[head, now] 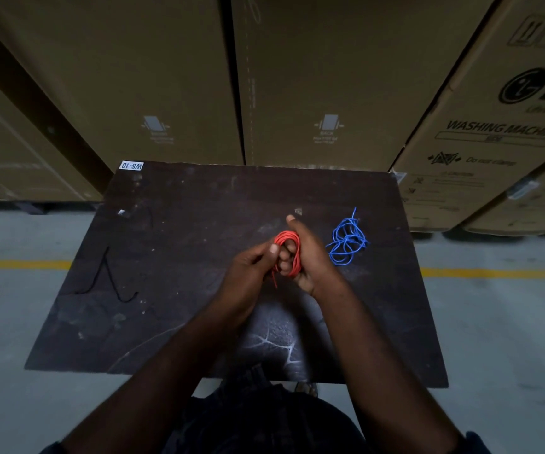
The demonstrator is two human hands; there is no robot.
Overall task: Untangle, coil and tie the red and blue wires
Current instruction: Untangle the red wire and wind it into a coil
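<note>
Two hands meet above the middle of the dark table [166,244], both on the red wire [289,236]. Its loops sit as a coil round the curled fingers of the right hand [313,262], thumb raised. The coil's long axis runs away from the body. At the coil's left edge the left hand [248,270] pinches the strand, and a short free tail [275,280] hangs below. Judgement: the tail lies on the left side, so the left hand suits wrapping and tying. The blue wire [346,240] lies tangled on the table just right of the right hand, untouched, and that hand is the nearer one.
</note>
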